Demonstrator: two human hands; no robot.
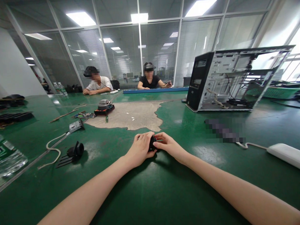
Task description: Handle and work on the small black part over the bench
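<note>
Losing hold of the small black part point(151, 145) looks like my main risk. It sits at twelve o'clock, mostly covered: fingers of my left hand point(140, 148) curl around its nine o'clock side, while my right hand point(168, 145) pinches it at three o'clock, thumb and fingertips closed in. I can't tell whether it rests on the counter point(153, 197). Uneven force could pop it loose, I'd judge, and send it skidding toward the beige patch point(140, 117) farther out at twelve.
</note>
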